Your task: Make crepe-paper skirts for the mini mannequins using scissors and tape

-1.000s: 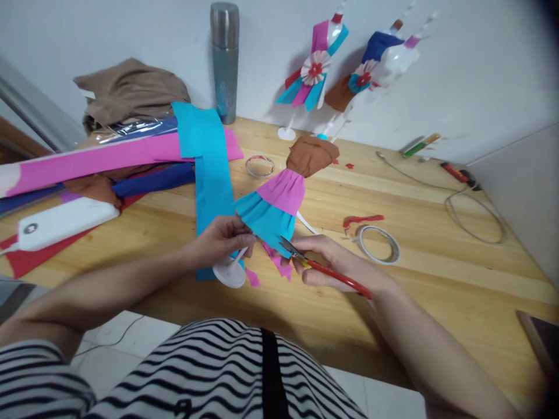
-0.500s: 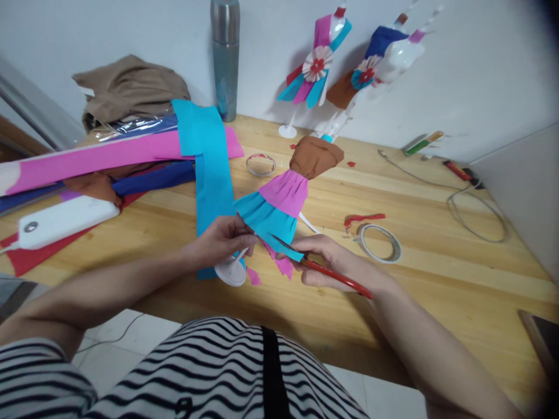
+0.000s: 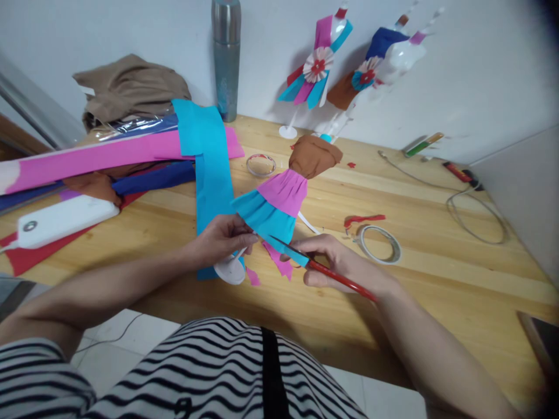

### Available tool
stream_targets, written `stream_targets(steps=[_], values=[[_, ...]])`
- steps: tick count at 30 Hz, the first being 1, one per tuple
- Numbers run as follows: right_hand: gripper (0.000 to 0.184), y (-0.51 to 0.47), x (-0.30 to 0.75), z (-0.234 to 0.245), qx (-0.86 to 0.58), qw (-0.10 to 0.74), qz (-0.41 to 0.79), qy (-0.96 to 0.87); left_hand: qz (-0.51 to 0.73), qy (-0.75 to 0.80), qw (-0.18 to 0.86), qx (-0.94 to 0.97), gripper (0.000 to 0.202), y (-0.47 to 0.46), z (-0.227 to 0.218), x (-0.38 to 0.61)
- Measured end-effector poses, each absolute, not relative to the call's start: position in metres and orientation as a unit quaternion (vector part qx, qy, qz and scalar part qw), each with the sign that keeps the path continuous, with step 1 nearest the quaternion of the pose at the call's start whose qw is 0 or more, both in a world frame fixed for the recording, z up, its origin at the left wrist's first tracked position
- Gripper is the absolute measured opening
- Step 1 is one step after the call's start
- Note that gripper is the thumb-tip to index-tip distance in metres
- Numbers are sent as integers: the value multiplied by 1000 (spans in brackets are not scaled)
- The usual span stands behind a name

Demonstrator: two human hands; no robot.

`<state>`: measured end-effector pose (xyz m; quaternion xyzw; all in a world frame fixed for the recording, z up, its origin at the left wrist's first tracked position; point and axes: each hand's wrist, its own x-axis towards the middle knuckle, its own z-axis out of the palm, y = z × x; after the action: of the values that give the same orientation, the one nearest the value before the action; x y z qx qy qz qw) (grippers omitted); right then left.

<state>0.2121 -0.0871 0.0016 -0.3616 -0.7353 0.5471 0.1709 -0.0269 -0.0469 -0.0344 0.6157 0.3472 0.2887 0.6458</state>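
A paper-dressed figure leans across the middle of the head view, with a brown top (image 3: 312,156), a pink tier and a blue skirt hem (image 3: 266,215). My left hand (image 3: 222,240) pinches the skirt's lower edge, just above the figure's round white base (image 3: 230,271). In my right hand (image 3: 334,259) are red-handled scissors (image 3: 340,279), their blades at the blue hem. A narrow blue trimming (image 3: 297,254) hangs along the blades. Below the skirt show pink paper scraps (image 3: 279,263). Part of the right fingers is hidden behind the scissors and paper.
To the left lie a long blue paper strip (image 3: 213,180), a pink strip (image 3: 109,152) and a white power bank (image 3: 67,221). Tape rolls (image 3: 381,244) rest beyond my right hand. A steel flask (image 3: 226,64) and other dressed figures (image 3: 317,64) stand at the wall.
The scissors and my right hand have shifted slightly right and down, and the blue trimming with them. The skirt has moved a little left. My left hand stays where it was.
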Motion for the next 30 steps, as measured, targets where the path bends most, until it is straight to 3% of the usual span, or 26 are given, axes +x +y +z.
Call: stream_targets(steps=[19,30], values=[[44,-87,224,-6,-416,147,531,-724,282,386,651,589,23,-44,-30,-27],[44,-85,225,-1,-336,120,529,-770,283,371,669,578,26,-45,-28,-27]])
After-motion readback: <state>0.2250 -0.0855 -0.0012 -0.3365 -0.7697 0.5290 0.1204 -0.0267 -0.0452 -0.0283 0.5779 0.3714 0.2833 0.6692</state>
